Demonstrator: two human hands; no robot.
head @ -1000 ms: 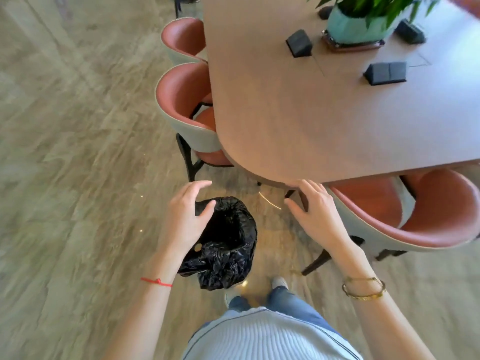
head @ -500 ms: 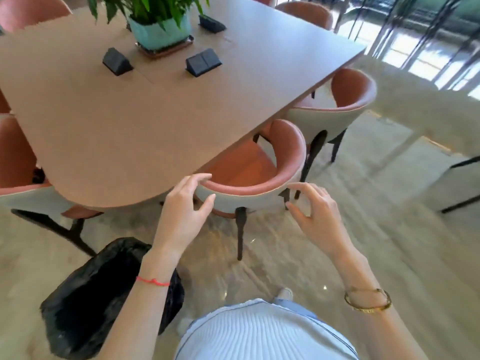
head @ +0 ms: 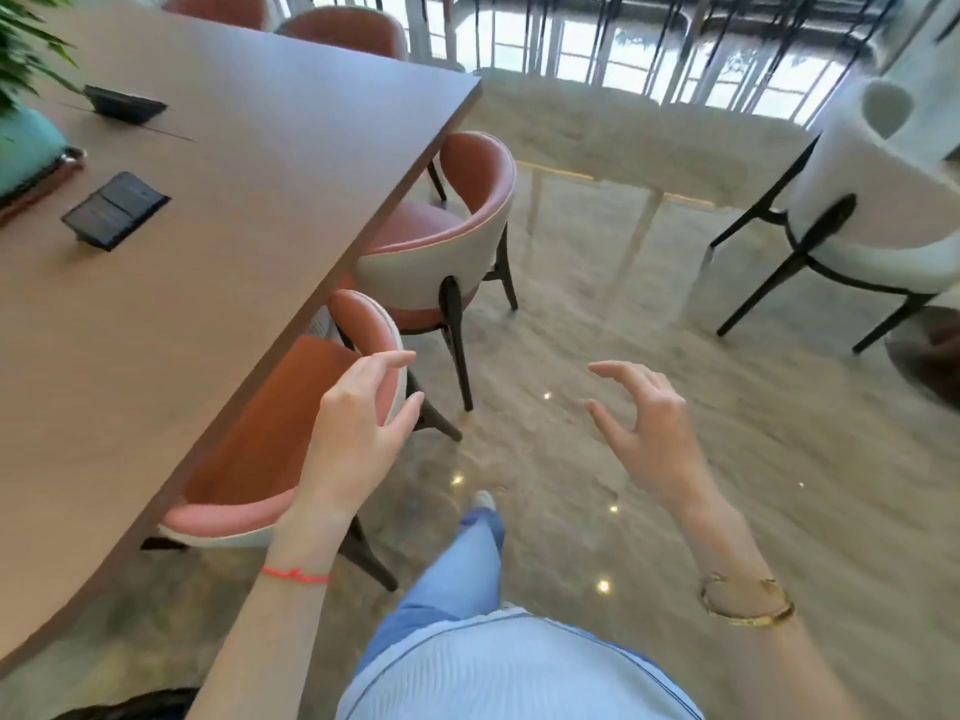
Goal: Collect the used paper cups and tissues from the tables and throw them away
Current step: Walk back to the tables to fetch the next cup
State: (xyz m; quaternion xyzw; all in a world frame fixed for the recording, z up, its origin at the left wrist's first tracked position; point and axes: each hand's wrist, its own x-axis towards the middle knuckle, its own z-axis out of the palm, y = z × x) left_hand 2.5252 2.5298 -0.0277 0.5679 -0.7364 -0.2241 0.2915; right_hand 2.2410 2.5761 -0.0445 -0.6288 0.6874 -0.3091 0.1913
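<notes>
She has turned from the black bin bag (head: 130, 706); beside the worktop (head: 223, 262), both hands' (head: 358, 433) fingers (head: 613, 374) hang spread, empty, seeking more rubbish.

We hold both forearms out in front of us, apart at chest height. Our left hand (head: 358, 428) and right hand (head: 649, 433) face each other, fingers loosely curved and spread, thumbs low, grasping nothing.

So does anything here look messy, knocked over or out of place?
Nothing stands out. The wooden table carries only a potted plant and black desk boxes, all upright. The pink chairs are tucked in. Both hands, left hand and right hand, are empty.
</notes>
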